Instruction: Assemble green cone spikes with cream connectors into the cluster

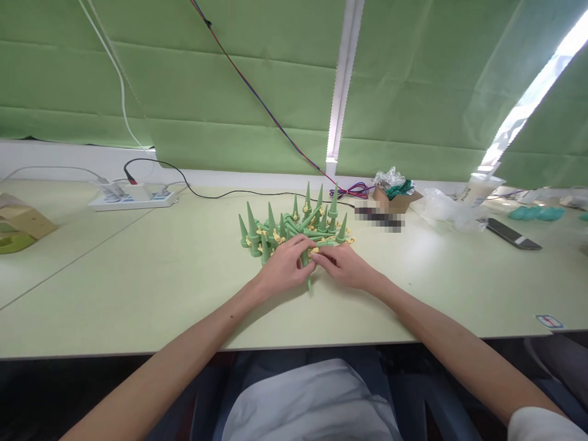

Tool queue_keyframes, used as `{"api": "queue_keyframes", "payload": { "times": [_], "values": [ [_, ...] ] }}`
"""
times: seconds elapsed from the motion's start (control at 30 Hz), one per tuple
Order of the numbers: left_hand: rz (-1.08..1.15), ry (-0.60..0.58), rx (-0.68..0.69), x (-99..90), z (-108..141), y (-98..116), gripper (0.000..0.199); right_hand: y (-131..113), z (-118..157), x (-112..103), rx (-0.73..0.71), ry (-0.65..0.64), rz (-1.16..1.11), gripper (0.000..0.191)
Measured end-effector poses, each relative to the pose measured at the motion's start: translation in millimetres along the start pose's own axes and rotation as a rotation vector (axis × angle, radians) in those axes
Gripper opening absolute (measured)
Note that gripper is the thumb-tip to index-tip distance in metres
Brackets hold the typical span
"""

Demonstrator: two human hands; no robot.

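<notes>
My left hand (288,264) is closed around a green pointed cone piece (309,283), its tip directed down toward me. Close beside it, my right hand (343,263) pinches a small yellow piece (315,251) against the wide end of that cone. The fingers of both hands nearly meet and hide part of the joint. Just behind the hands is a cluster of green cones (252,229), some standing upright and some lying on their sides. Small yellow pieces (276,236) sit on or among them.
A white power strip (133,197) stands at the back left, with a black cable running right. A cardboard box (395,199), a plastic cup (478,188) and a dark phone-like slab (512,234) are on the right. The table's front edge lies under my forearms.
</notes>
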State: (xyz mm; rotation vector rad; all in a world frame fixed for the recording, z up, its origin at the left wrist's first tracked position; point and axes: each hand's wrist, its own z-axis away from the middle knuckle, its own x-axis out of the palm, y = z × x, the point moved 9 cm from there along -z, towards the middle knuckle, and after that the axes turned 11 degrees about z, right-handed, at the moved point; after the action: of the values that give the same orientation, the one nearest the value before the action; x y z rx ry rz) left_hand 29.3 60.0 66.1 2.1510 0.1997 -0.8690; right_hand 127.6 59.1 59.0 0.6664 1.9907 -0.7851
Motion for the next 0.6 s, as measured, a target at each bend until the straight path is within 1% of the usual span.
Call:
{"api": "queue_keyframes", "payload": {
  "times": [0.27,0.6],
  "values": [
    [-0.004,-0.01,-0.01,1.8,0.2,-1.5,0.022,1.3,0.3,1.8,-0.002,-0.009,0.008,0.035],
    [-0.002,0.016,0.002,0.3,0.6,-2.6,0.023,2.6,0.3,2.5,0.012,-0.01,0.004,0.037]
  ]
}}
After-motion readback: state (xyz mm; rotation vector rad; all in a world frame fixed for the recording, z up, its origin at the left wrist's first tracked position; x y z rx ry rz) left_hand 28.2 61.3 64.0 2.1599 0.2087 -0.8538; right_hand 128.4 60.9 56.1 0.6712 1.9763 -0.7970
